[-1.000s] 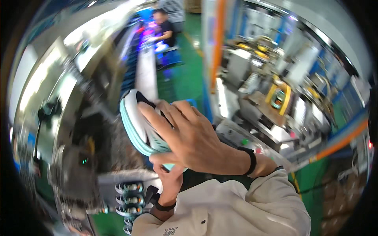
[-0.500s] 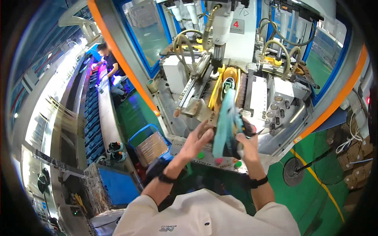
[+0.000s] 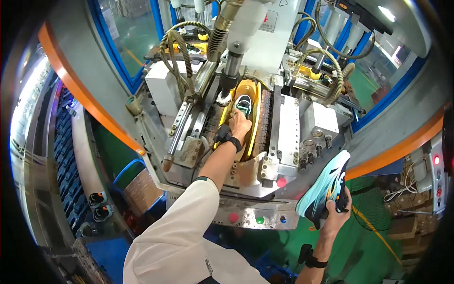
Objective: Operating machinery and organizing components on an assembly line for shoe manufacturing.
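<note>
Change: hands parted | left hand [image 3: 240,124]: now at black shoe [image 3: 243,101] inside yellow mould [image 3: 258,102], grip can't tell | right hand [image 3: 337,214]: holding teal shoe [image 3: 323,185], right of mould | work seemingly split across two shoes

Yellow walls [image 3: 257,111] flank their left hand [image 3: 240,126]; dark ram [image 3: 229,81] crowds upper left. Free air over button panel [image 3: 271,212], between forearms [image 3: 218,163].

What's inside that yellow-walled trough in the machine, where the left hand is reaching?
A black-and-white shoe with some green on it sits in the yellow-walled trough, its far end showing. The left hand covers its near end; its underside is hidden too.
</note>
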Motion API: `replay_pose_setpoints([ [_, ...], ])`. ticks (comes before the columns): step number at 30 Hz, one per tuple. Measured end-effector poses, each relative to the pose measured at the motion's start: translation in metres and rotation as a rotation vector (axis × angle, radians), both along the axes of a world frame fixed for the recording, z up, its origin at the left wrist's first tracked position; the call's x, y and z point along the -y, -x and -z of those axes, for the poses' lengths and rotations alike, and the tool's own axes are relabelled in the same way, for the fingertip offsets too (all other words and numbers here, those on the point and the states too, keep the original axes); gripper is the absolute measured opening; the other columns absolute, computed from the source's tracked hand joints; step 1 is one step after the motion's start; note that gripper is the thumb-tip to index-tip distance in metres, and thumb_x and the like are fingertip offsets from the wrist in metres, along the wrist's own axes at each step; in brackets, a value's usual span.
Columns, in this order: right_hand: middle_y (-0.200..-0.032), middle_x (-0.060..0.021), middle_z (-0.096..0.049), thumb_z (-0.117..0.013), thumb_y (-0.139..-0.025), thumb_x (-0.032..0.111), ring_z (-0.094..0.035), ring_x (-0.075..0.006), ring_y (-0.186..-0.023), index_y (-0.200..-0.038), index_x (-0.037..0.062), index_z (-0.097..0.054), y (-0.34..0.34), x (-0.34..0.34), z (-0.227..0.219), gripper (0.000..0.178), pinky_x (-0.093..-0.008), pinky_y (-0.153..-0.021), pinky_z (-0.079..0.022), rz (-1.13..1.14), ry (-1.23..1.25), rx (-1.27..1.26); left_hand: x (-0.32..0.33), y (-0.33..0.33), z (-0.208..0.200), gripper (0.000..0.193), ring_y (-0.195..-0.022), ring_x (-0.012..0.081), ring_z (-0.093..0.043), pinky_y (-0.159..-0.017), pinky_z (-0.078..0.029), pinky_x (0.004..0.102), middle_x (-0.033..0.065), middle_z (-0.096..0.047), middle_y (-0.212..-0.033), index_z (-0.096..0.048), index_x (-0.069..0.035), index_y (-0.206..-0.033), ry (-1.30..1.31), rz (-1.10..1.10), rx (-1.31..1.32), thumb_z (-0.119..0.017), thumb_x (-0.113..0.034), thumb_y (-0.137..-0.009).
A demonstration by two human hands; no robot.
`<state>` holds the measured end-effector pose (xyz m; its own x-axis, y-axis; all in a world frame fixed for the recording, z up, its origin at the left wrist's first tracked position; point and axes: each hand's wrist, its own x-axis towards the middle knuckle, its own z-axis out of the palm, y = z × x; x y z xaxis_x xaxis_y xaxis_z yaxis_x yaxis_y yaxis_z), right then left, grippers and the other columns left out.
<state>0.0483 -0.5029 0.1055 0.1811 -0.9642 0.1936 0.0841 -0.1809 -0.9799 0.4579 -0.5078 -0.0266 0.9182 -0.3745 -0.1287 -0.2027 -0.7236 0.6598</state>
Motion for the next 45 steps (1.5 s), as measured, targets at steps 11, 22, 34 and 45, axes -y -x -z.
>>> replay_pose_setpoints([
  [11, -0.087, -0.0175, -0.068, -0.075, -0.059, 0.022, -0.067, -0.0258, -0.077, -0.096, -0.0060, -0.065, -0.264, 0.108, -0.059, 0.047, -0.0338, -0.071, -0.051, -0.432, 0.212, -1.022, -0.216, 0.070, -0.083, 0.031, -0.096, 0.0289, -0.064, -0.078, -0.052, 0.0398, 0.0157, -0.064, -0.109, -0.063, -0.001, -0.106, 0.973, -0.075, -1.085, -0.071, -0.010, -0.077],
  [22, -0.096, -0.0237, -0.067, -0.071, -0.075, 0.029, -0.068, -0.0360, -0.088, -0.110, -0.0033, -0.042, -0.451, 0.056, 0.160, 0.056, -0.0420, -0.074, -0.056, -0.225, 0.508, -1.157, -0.478, 0.240, -0.115, 0.061, -0.100, 0.0223, -0.064, -0.092, -0.049, 0.0347, 0.0118, -0.063, -0.111, -0.051, 0.007, -0.122, 1.016, -0.652, -0.626, -0.075, 0.000, -0.066],
  [34, -0.092, -0.0135, -0.065, -0.059, -0.083, 0.001, -0.063, -0.0294, -0.082, -0.098, 0.0025, -0.064, -0.225, -0.190, 0.130, 0.017, -0.0346, -0.074, -0.050, -1.176, 0.793, -0.457, -0.472, 0.384, -0.025, 0.042, -0.093, 0.0190, -0.063, -0.085, -0.051, 0.0330, 0.0096, -0.065, -0.103, -0.058, 0.007, -0.115, 1.346, -1.308, -0.600, -0.072, -0.009, -0.078],
  [45, -0.101, -0.0195, -0.058, -0.050, -0.086, 0.008, -0.054, -0.0360, -0.098, -0.110, 0.0009, -0.060, -0.229, -0.192, 0.302, 0.027, -0.0432, -0.090, -0.041, -1.482, 1.136, -0.522, -0.542, 0.563, 0.118, 0.027, -0.077, 0.0267, -0.066, -0.062, -0.056, 0.0414, 0.0127, -0.066, -0.089, -0.063, 0.002, -0.096, 1.318, -2.392, 0.045, -0.075, -0.004, -0.072],
])
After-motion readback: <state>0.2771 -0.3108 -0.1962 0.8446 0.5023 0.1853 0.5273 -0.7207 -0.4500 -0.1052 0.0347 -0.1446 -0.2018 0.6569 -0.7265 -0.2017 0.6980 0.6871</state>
